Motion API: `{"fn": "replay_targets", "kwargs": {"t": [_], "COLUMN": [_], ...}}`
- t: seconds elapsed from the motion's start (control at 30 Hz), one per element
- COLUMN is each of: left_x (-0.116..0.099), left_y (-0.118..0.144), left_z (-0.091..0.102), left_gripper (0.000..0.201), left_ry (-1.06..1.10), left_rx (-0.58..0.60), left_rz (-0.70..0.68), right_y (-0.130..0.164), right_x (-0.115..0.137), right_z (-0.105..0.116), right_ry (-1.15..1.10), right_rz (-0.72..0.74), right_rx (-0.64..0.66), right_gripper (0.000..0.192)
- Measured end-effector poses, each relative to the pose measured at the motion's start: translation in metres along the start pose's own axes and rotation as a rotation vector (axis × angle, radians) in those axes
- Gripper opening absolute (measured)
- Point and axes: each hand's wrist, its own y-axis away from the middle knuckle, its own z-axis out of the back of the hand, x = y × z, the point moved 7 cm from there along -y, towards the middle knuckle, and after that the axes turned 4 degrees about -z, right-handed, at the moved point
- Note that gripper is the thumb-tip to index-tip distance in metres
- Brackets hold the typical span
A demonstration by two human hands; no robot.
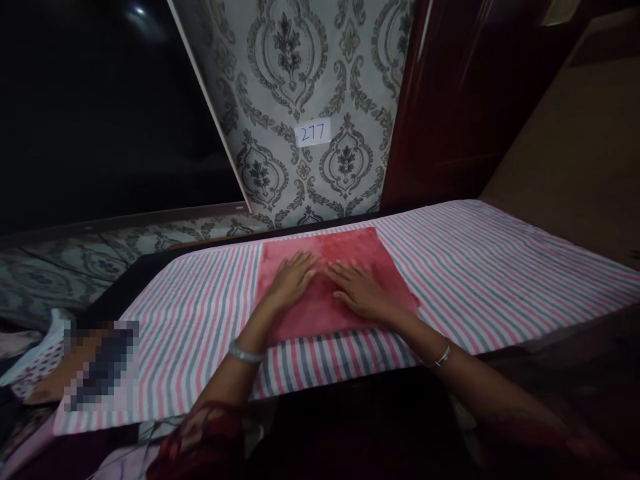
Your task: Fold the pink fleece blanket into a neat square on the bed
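Note:
A red folded cloth [345, 257] lies flat on a striped pink, grey and white sheet [490, 280] that covers a table. My left hand [293, 277] rests palm down on the cloth's middle, fingers spread. My right hand [357, 288] lies flat beside it on the same cloth, fingertips nearly touching the left hand's. Neither hand grips anything. A bangle [245, 353] circles my left wrist and a thin bracelet [441, 357] my right.
A patterned grey wall [310, 73] with a paper label reading 277 [313, 133] stands behind the table. A dark red door [450, 107] is at the right. Dotted fabric [37, 360] and a blurred patch lie at the table's left end.

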Motion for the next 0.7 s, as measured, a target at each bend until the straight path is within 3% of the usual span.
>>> {"fn": "replay_targets", "kwargs": {"t": [0.13,0.27,0.43,0.57,0.63,0.7], "left_x": [0.000,0.024,0.041,0.043,0.043,0.042], "left_y": [-0.062,-0.076,-0.071,-0.071,-0.072,-0.071], "left_z": [-0.038,-0.066,-0.073,-0.073,-0.073,-0.072], "left_gripper": [0.041,0.053,0.056,0.057,0.057,0.057], "left_ry": [-0.266,-0.558,-0.567,-0.569,-0.573,-0.576], "left_rx": [0.221,0.375,0.384,0.368,0.351,0.338], "left_rz": [-0.088,-0.072,-0.077,-0.093,-0.096,-0.095], "right_y": [-0.003,0.004,0.047,0.084,0.082,0.061], "right_x": [0.012,0.008,0.030,0.052,0.057,0.048], "right_z": [-0.013,-0.024,-0.037,-0.029,-0.014,0.007], "right_ry": [0.065,0.088,-0.005,-0.151,-0.226,-0.222], "right_rz": [0.091,0.069,0.191,0.286,0.294,0.205], "right_rx": [0.130,0.190,0.246,0.317,0.299,0.174], "right_gripper": [0.057,0.062,0.062,0.057,0.051,0.049]}}
